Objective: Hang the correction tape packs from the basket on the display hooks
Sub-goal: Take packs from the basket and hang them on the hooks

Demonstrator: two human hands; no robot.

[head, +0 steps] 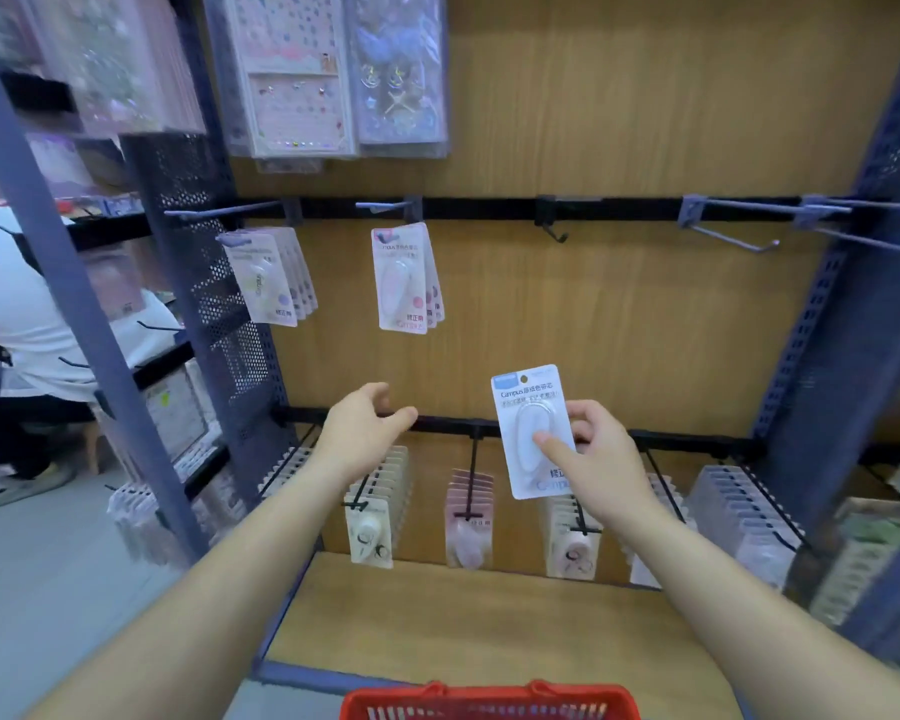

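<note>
Red basket point(489, 703) below, right hand point(601, 454) pinches white (blue-topped) pack point(521, 407).

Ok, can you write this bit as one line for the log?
right hand: holds tape pack | left hand: open, empty | tape pack: not hung yet | basket: below, at frame edge

Head view. The right hand point(601, 454) held a white correction tape pack point(533, 433) upright before the wooden back panel point(645, 122), thumb pressed on its blister. The left hand point(362, 433) hung loosely curled and held nothing, just in front of the lower rail point(448, 423). Hung packs point(404, 280) occupied two upper hooks at left; a bare hook point(739, 241) stood at upper right. The red basket point(489, 701) lay at the bottom edge.
</note>
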